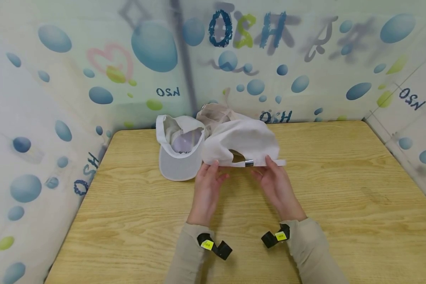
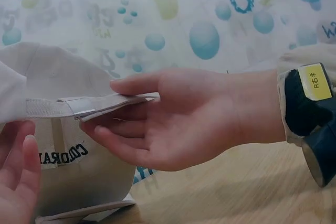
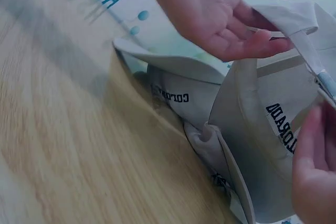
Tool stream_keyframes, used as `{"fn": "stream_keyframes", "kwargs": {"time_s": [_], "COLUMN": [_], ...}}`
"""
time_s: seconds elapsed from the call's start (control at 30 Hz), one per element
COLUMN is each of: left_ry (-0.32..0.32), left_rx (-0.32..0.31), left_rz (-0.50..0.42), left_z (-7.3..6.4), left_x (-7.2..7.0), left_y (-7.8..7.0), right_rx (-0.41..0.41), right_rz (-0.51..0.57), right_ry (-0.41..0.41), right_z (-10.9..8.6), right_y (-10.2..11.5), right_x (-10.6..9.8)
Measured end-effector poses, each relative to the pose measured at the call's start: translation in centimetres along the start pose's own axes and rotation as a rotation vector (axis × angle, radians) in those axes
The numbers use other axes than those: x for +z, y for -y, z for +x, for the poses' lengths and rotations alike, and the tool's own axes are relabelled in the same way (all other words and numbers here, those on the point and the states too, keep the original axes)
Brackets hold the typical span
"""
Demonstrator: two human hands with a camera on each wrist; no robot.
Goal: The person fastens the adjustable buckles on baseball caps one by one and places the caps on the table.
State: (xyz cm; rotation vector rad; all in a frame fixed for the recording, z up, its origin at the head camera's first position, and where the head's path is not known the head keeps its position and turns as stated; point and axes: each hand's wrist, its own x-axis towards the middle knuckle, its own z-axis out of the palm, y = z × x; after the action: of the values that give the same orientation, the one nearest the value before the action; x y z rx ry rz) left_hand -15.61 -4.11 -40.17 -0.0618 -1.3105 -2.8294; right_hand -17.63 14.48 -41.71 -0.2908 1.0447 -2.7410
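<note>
Fabric governs the grip here: a soft white cloth cap (image 1: 243, 138), its back turned toward the person, hangs between both hands near the far edge of a pale wood-grain table (image 1: 340, 197). The left hand (image 1: 206, 187) pinches the lower back edge, thumb above and fingers beneath. The right hand (image 1: 278, 191) pinches the narrow white adjusting strap beyond the small silver metal buckle (image 1: 249, 163), its thumb also on top. This two-point hold probably keeps the strap straight and leaves the buckle exposed between the hands, below the arched opening at the back. The strap's loose end sticks out past the right thumb.

Just beside the left hand, a second white cap with a pale grey brim (image 1: 180, 169) lies tilted, its hollow facing the person. A beige cloth cap (image 1: 216, 114) sits behind the held one, against the bubble-printed wall covering (image 1: 255, 102). Its place there seems to leave the nearer surface for the hands. Whether the held cap's brim rests on the wood, I cannot tell.

The wall covering limits movement beyond the far edge, and the grey brim crowds the left side. More room lies to the right and toward the person, where wood stretches beneath the sleeves.
</note>
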Motion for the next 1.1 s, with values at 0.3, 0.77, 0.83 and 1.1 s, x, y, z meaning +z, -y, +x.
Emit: {"fn": "stream_keyframes", "kwargs": {"time_s": [0.3, 0.77, 0.83, 1.1], "left_ry": [0.06, 0.074, 0.075, 0.022], "left_rx": [-0.002, -0.038, -0.048, -0.204], "left_rz": [-0.126, -0.249, -0.242, -0.05], "left_z": [0.4, 0.6, 0.6, 0.3], "left_x": [-0.5, -0.7, -0.7, -0.8], "left_y": [0.2, 0.2, 0.3, 0.9], "right_rx": [-0.03, -0.038, -0.012, 0.185], "right_rz": [0.426, 0.576, 0.512, 0.278], "right_ry": [0.024, -0.079, -0.124, -0.275], "right_z": [0.2, 0.0, -0.1, -0.7], "right_y": [0.1, 0.7, 1.1, 1.6], "right_x": [-0.2, -0.6, -0.7, -2.1]}}
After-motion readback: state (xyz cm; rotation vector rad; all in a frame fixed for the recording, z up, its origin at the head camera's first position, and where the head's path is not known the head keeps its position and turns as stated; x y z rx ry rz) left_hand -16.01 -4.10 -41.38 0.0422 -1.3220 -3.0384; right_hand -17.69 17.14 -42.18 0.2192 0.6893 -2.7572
